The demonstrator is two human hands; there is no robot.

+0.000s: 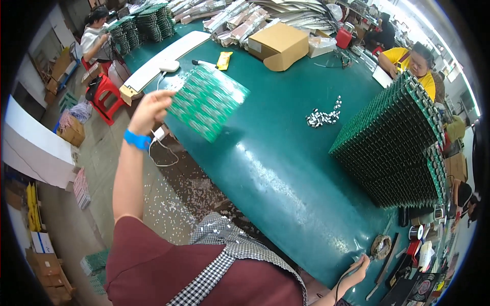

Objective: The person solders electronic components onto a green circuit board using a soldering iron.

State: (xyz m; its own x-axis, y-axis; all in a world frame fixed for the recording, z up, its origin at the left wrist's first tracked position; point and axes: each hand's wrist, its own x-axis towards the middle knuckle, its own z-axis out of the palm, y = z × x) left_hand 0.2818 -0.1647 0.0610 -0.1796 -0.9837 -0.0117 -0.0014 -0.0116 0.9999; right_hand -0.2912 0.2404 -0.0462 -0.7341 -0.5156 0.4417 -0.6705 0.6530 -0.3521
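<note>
green table (286, 107) bears tall board stacks (393, 148) along its right edge; my left hand (152, 109) pinches a green circuit board (206, 102) above its left edge, my right hand (356, 271) grips a thin corded tool (371, 258) by the near edge.

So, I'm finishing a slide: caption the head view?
Left hand holding up a green circuit board, right hand holding a corded tool, at a green worktable.

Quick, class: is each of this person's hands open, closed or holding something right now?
Left hand: closed, holding a green circuit board by its edge.
Right hand: closed on a thin corded tool.
</note>
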